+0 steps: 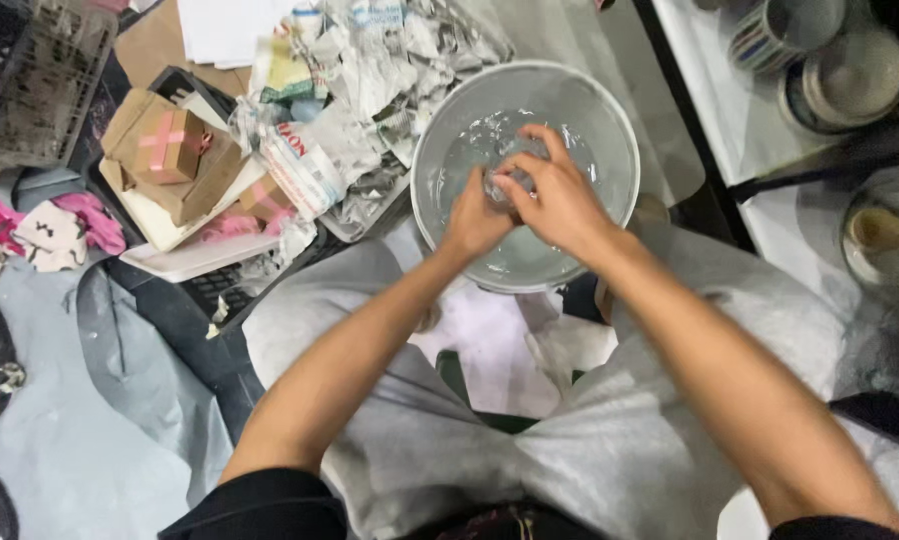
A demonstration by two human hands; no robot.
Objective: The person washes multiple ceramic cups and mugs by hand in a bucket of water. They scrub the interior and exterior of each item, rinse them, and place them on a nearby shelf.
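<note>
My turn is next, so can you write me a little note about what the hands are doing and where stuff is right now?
Left hand: grip closed on a small clear object, just over the water.
Right hand: fingers wrapped over the same object from above.
Both are inside the grey bucket, which holds shallow water and sits by the knees.
Crumpled newspaper and small cardboard boxes lie to the left.
Done: object is wet and in hand. Left: it is not yet out of the bucket.

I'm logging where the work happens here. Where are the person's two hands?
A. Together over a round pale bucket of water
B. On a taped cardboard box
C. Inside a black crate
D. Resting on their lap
A: the left hand and right hand meet over the water in the bucket.
</note>
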